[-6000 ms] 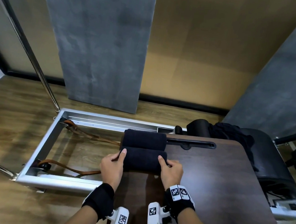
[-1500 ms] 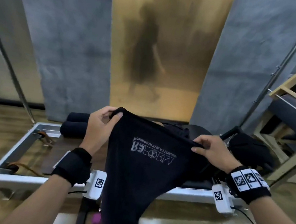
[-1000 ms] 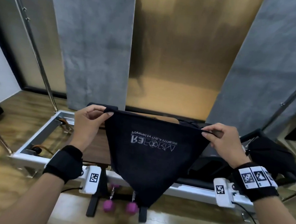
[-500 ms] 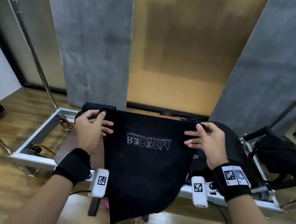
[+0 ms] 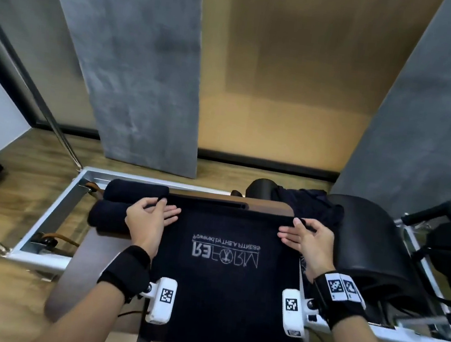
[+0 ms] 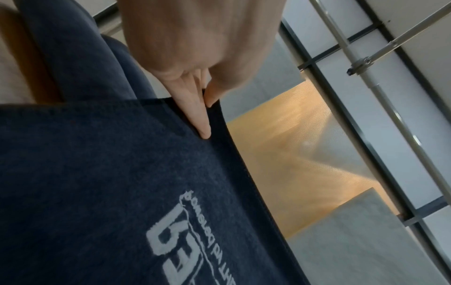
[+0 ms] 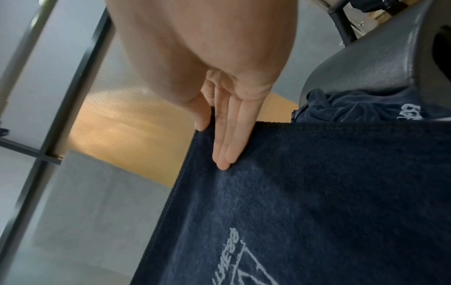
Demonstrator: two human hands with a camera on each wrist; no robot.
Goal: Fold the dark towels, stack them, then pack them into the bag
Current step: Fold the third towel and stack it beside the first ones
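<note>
Now the towel (image 5: 224,259) lies spread on the surface (image 5: 98,254), long axis toward the person; left hand (image 5: 149,218) and right hand (image 5: 307,240) each pinch a far corner.

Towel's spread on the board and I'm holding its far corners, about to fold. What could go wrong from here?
1. The towel hangs over the board's near edge, so it may slide off once the left hand and right hand let go.
2. The two rolled towels lie right beside the left hand; a sweeping fold could knock them off the board's left side.
3. Uneven corners would probably give a skewed fold.
</note>
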